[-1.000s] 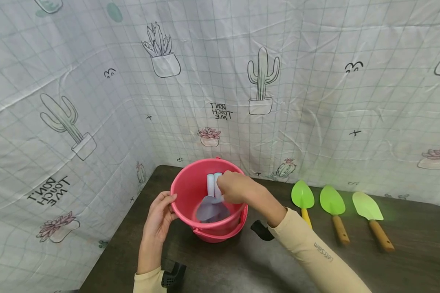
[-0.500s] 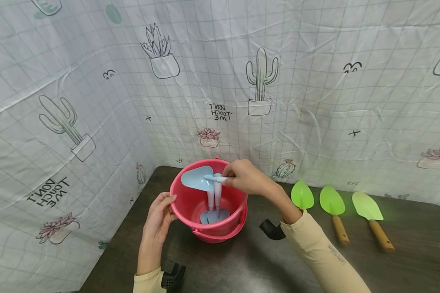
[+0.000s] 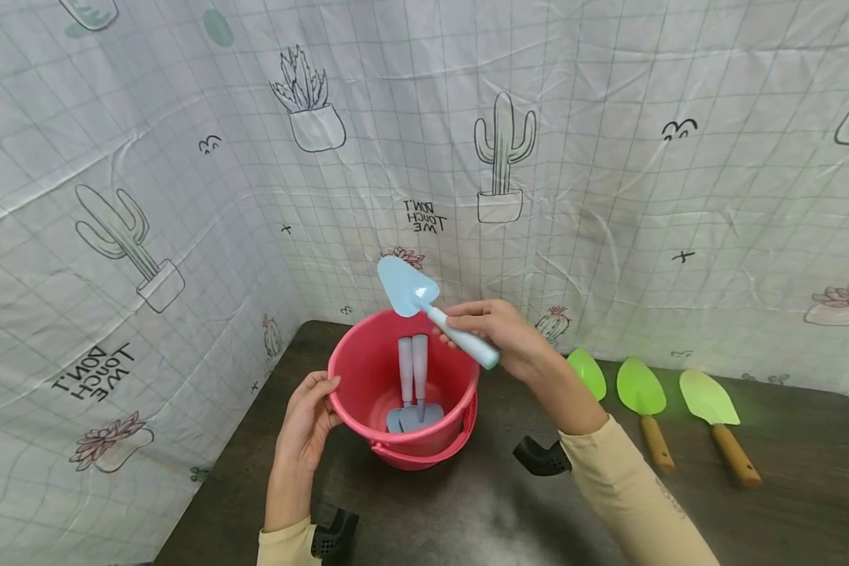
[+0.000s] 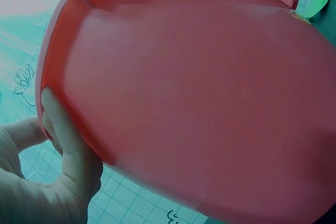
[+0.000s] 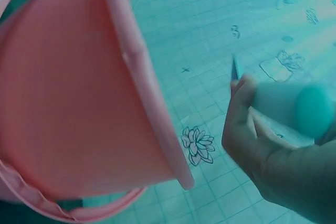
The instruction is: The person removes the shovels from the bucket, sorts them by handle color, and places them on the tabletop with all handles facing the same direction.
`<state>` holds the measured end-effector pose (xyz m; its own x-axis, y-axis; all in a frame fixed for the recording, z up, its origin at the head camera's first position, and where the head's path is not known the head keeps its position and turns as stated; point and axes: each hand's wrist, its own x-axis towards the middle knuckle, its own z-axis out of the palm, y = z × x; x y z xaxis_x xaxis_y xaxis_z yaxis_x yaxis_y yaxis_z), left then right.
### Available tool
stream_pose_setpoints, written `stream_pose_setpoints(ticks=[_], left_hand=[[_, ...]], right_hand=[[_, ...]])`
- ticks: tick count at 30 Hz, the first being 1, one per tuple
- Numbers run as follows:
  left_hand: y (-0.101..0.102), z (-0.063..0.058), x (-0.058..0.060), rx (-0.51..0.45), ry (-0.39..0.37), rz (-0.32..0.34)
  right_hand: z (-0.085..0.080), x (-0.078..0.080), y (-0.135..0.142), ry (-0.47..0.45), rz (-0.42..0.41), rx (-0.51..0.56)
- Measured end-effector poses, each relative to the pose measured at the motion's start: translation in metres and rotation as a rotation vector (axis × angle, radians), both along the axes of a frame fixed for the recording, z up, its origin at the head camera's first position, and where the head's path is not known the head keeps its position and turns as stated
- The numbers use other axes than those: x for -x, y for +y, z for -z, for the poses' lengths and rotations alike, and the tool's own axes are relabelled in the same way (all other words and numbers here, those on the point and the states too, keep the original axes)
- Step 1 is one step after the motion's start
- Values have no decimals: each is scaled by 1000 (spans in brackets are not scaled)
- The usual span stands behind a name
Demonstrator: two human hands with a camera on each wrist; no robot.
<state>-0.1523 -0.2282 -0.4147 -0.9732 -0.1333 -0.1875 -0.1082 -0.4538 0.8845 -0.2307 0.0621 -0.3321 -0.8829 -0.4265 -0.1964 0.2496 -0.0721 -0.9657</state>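
My left hand (image 3: pixel 307 420) grips the left rim of a pink-red bucket (image 3: pixel 357 385), with the thumb over the edge. In the left wrist view the fingers lie against the bucket's outer wall (image 4: pixel 184 93). A light blue hand trowel (image 3: pixel 402 287) is held by its pale handle in my right hand (image 3: pixel 502 330), above the bucket's right rim. Its blade points up and left; the handle's end (image 5: pixel 315 111) shows in the right wrist view. Two more trowels (image 3: pixel 413 369) stand blade down inside the bucket, their pale handles leaning on the far wall.
To the right, a row of three green-bladed trowels lies on the dark table (image 3: pixel 424 519): one (image 3: pixel 589 376) partly behind the right arm, then one (image 3: pixel 641 389) and a paler one (image 3: pixel 709 398) with wooden handles. A patterned curtain (image 3: pixel 594 196) hangs close behind.
My right hand has come up out of the bucket with the light blue trowel and moved right, turning the blade upward. The left hand and bucket have stayed put.
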Motion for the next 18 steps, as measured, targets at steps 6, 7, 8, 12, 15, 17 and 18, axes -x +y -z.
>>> stream_pose_setpoints(ticks=[6,7,8,12,15,17,18], left_hand=[[1,-2,1,1,1,5],[1,-2,1,2,2,5],[2,-2,1,3,3,4],[2,-1,0,2,2,1],[1,-1,0,-2,2,-4],[1,-1,-1,0,6,-6],[1,-1,-1,1,8,-6]], right_hand=[[-1,-2,12,-155,-57,231],[0,-2,14,-155,-61,245],[0,-3,15,-150,-63,254],[0,-5,19,-150,-31,257],[1,-7,24,-168,3,252],[1,-9,28,-177,16,251],[1,-10,29,-177,19,252]])
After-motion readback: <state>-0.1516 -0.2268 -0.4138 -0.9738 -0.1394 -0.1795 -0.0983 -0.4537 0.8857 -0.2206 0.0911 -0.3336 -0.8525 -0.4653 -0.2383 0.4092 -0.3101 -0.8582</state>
